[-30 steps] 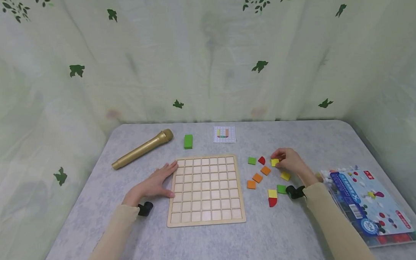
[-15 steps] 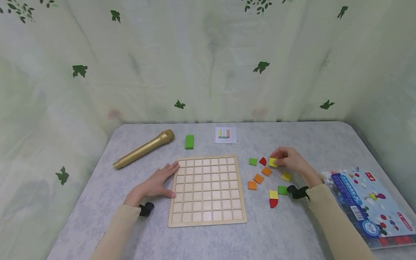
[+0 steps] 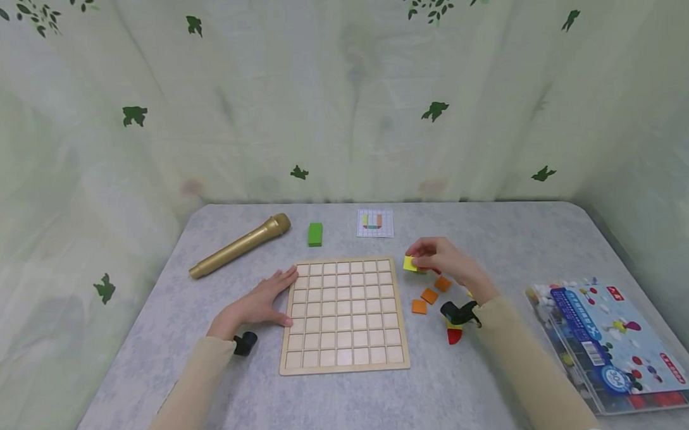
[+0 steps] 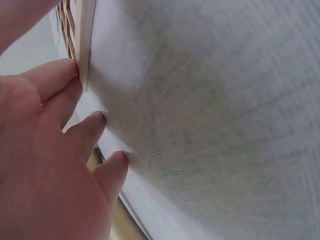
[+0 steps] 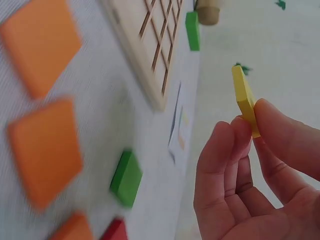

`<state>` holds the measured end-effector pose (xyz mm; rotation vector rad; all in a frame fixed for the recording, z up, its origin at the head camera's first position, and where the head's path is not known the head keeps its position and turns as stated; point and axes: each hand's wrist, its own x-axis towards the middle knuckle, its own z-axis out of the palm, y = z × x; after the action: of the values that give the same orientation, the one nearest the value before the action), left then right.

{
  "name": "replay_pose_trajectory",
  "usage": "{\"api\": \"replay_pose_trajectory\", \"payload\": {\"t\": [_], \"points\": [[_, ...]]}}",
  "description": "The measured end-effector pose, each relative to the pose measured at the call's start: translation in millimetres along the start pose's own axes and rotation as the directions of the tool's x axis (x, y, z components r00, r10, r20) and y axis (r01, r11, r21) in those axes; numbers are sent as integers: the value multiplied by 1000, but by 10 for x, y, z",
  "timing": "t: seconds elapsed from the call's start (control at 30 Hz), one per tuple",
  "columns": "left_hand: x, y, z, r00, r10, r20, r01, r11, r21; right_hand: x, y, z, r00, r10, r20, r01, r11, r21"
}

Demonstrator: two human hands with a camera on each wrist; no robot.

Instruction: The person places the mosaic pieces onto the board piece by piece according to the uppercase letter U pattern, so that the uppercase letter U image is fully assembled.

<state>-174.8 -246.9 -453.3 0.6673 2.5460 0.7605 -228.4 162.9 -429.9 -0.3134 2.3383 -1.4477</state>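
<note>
My right hand (image 3: 445, 262) pinches a yellow square tile (image 5: 243, 97) between thumb and fingertips, raised above the table near the board's far right corner. The wooden grid board (image 3: 343, 316) lies flat in the middle, its squares bare. Spread along its left edge, my left hand (image 3: 259, 304) touches the frame with fingers and thumb; the left wrist view shows those fingers (image 4: 55, 80) against the board's side. Below the right hand lie orange square tiles (image 3: 429, 295), a green tile (image 5: 127, 178) and a red piece (image 5: 116, 231). The right wrist and its camera partly hide other tiles.
A gold microphone (image 3: 240, 246) lies at the back left. Beside it stands a green block (image 3: 315, 234). A small card (image 3: 375, 223) with a coloured U pattern on a grid lies behind the board. A boxed molecule kit (image 3: 619, 344) sits at the right.
My right hand has lifted the yellow tile from among the loose tiles and carried it left towards the board. The left hand stays at the board's edge.
</note>
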Motion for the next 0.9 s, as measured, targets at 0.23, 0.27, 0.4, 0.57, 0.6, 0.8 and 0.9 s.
{"api": "replay_pose_trajectory", "payload": {"t": [0.23,0.27,0.4,0.57,0.6,0.8,0.9], "points": [[24,-1,5,1000,-16,6,16,1000,-1,236,-198,320,992,-79,96,71,994,82],[28,-4,8,1000,-17,5,17,1000,-1,272,-218,372,991,-83,106,73,993,94],[33,-18,20,1000,-13,1,13,1000,-7,405,-269,565,982,-111,151,91,987,136],[36,-24,19,1000,-9,1,9,1000,-7,545,-322,795,972,-137,190,107,981,162],[35,-25,16,1000,-11,2,11,1000,-5,572,-334,839,972,-138,191,108,981,159],[26,-14,5,1000,-16,2,16,1000,3,721,-427,1109,974,-138,182,118,986,119],[18,-1,3,1000,-21,2,21,1000,-4,786,-464,1227,976,-130,177,118,990,78]]}}
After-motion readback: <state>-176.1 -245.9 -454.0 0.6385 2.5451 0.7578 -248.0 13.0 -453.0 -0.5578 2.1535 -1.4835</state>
